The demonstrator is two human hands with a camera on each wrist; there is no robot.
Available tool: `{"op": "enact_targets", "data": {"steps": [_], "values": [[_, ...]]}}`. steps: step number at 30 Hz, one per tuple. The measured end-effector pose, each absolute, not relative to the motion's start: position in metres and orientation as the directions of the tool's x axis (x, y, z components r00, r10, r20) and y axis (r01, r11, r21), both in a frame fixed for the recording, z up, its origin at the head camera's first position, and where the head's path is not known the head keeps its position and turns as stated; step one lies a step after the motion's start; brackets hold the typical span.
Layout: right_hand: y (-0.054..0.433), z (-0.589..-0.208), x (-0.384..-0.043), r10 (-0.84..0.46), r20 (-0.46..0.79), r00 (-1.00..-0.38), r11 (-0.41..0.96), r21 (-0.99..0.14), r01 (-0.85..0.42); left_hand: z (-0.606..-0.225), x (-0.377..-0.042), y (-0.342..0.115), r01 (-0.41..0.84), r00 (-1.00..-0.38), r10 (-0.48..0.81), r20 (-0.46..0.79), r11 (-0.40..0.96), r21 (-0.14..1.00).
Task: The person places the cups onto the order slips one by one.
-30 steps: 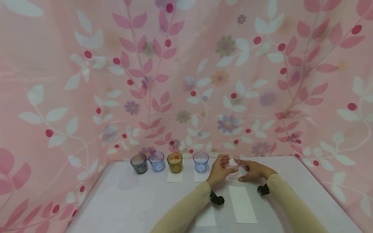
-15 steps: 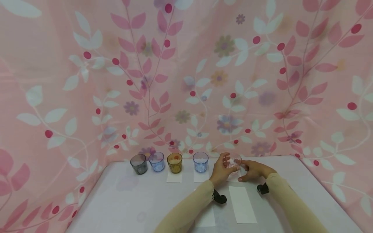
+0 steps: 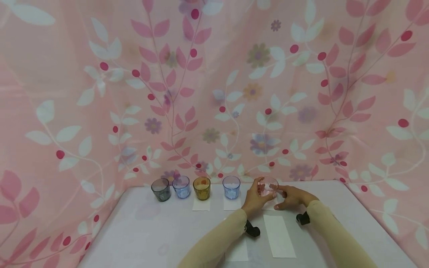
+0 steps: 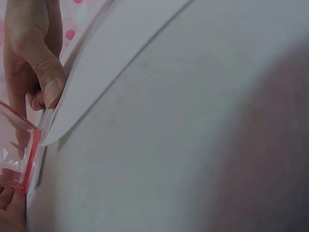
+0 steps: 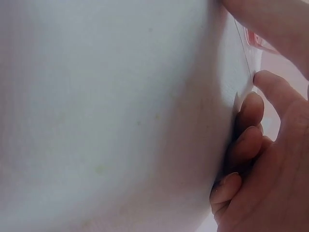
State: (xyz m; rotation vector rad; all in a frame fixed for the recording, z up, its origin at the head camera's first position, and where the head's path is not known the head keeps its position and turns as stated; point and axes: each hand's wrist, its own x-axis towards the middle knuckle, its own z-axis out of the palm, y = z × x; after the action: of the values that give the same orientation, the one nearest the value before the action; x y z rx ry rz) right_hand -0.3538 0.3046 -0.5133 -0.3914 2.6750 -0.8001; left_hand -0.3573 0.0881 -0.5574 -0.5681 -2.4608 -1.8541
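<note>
A clear pink glass (image 3: 269, 190) stands upright at the back right of the table. My left hand (image 3: 253, 199) grips it from the left, thumb at the front. Beneath the glass lies a small white paper (image 3: 270, 207). On the paper's right side is my right hand (image 3: 295, 196), its thumb and index finger spread and touching the edge. The left wrist view shows the right thumb (image 4: 52, 89) resting on the edge, beside the glass's thick pink base (image 4: 32, 159). In the right wrist view the other fingers (image 5: 244, 145) bend against the table.
Left along the back stand a grey glass (image 3: 161, 190), a blue glass (image 3: 181, 188), an amber glass (image 3: 202, 189) and a pale blue-violet glass (image 3: 231, 188). The last two have white papers under them. Longer white papers lie nearer, one (image 3: 279, 236) before the right hand. A flowered curtain hangs behind.
The left hand has shifted the pink glass slightly right, toward the right hand. The right hand has stayed at the paper's edge. The head view has tipped a little.
</note>
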Motion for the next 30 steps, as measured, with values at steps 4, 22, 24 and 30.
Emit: {"op": "enact_targets", "data": {"steps": [4, 22, 24, 30], "values": [[0.303, -0.514, -0.354, -0.357, -0.215, -0.909, 0.796, -0.580, -0.175, -0.557, -0.354, 0.085, 0.298, -0.932, 0.286, 0.222, 0.258, 0.919], [0.311, -0.516, -0.350, -0.383, -0.183, -0.905, 0.785, -0.581, -0.215, -0.506, -0.317, 0.075, 0.280, -0.947, 0.243, 0.211, 0.298, 0.913], [0.310, -0.516, -0.349, -0.388, -0.182, -0.903, 0.781, -0.585, -0.218, -0.500, -0.315, 0.072, 0.307, -0.937, 0.259, 0.235, 0.286, 0.908], [0.311, -0.515, -0.349, -0.406, -0.170, -0.898, 0.773, -0.588, -0.238, -0.487, -0.300, 0.054, 0.340, -0.918, 0.301, 0.260, 0.254, 0.905]]}}
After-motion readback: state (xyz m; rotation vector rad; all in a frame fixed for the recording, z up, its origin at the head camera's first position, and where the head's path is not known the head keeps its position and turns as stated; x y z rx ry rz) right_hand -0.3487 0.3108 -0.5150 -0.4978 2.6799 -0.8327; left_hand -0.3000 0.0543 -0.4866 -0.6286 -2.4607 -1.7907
